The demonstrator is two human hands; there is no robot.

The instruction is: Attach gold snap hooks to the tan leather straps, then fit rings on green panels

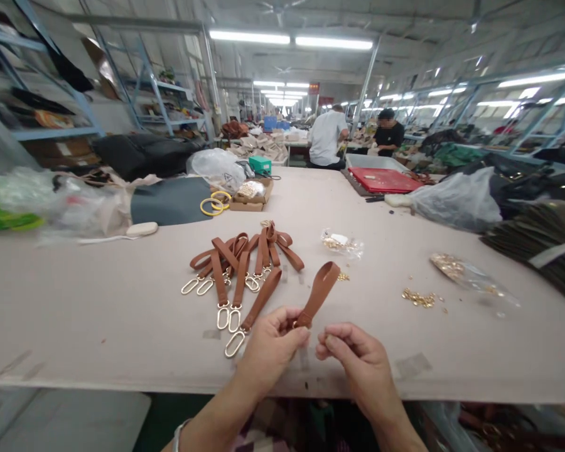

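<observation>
My left hand [275,339] grips a brown wrist strap [319,292] by its lower end, the loop standing up and leaning right. Its metal end is mostly hidden in my fingers. Just to the right, my right hand [353,351] is pinched closed, apart from the strap; whatever lies between the fingertips is too small to make out. Left of my hands lies a pile of brown wrist straps [240,270] with gold oval clasps [234,344]. One strap from the pile rests close beside my left hand. Small gold hardware pieces [419,297] lie loose on the right.
Clear bags of gold hardware [341,243] [449,267] lie on the pale table [122,314]. Behind the pile stand a cardboard box [252,199] and yellow rings [211,206]. Dark stacked material [541,251] and a red tray [381,180] border the right. Two people [327,138] work farther back.
</observation>
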